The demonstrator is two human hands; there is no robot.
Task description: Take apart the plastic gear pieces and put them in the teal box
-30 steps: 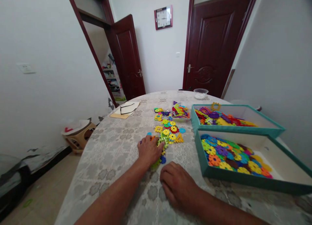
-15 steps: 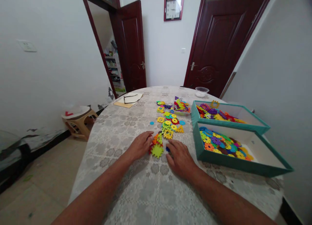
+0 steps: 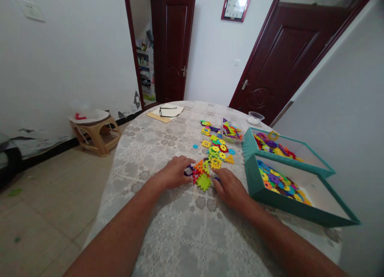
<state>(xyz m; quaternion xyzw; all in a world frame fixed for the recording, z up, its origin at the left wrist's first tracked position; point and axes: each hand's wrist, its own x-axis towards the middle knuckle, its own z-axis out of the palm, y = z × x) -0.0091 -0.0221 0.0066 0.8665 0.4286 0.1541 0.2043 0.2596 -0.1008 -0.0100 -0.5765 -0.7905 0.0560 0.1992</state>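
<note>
My left hand [image 3: 176, 174] rests on the table with a purple openwork plastic building piece [image 3: 188, 171] between thumb and fingers. The piece lies against the left side of a small interlocked cluster, which has orange triangles [image 3: 199, 166], red parts and a lime-green toothed square [image 3: 204, 182] at its near end. On the cluster's other side, my right hand [image 3: 230, 186] has its thumb and forefinger around a dark blue piece [image 3: 216, 179], mostly hidden by the fingers. Just beyond lie yellow square frames [image 3: 215, 163] and a yellow triangle [image 3: 229, 159].
Two teal boxes [image 3: 303, 211] of colourful pieces stand at the right. Behind the loose pieces are a clear tub [image 3: 232, 140] of parts and a clear bowl [image 3: 256, 117]. Eyeglasses [image 3: 169, 111] lie on paper at the far left. A stool [image 3: 97, 137] stands beyond the table edge.
The view has turned and tipped, shifting the table's contents rightward in the picture. A purple piece now shows at my left fingers. My right hand stays beside the cluster with the dark blue piece.
</note>
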